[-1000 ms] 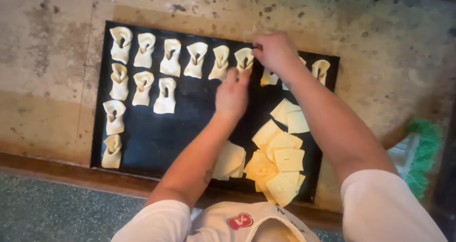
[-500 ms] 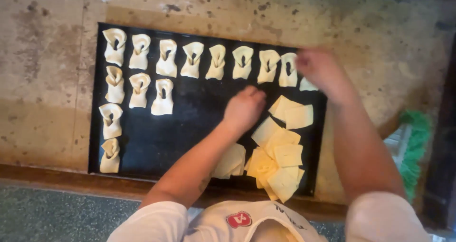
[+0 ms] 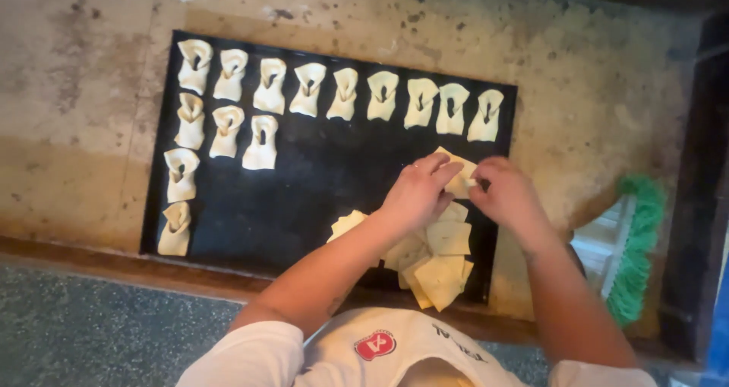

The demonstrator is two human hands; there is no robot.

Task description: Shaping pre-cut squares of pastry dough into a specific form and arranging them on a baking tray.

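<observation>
— Both hands have come back from the far row since half a second ago, haven't they?

— Yes. Then the right hand [image 3: 507,195] was up at the end of the top row and the left hand [image 3: 416,193] hovered mid-tray; now they meet over the pile, and the top row has one more piece than before.

— What do they hold?

— One flat dough square [image 3: 459,176], pinched between them. The left hand's fingers curl over its near edge, the right hand's fingertips nip its right side; both are narrowly closed on it.

— And the rest of the squares?

— A loose pile of flat dough squares [image 3: 437,262] lies just below the hands, partly under the left wrist. They overlap, so I cannot count them exactly.

— The shaped pieces?

— Nine folded pastries [image 3: 382,95] in the row beyond the hands, three in the second row to the left, then two more down the left edge: fourteen in all, on the one black baking tray [image 3: 304,197].

— What carries the tray?

— A worn, stained table [image 3: 83,121]. To the right of the right hand lies a green-bristled brush [image 3: 634,250].
</observation>
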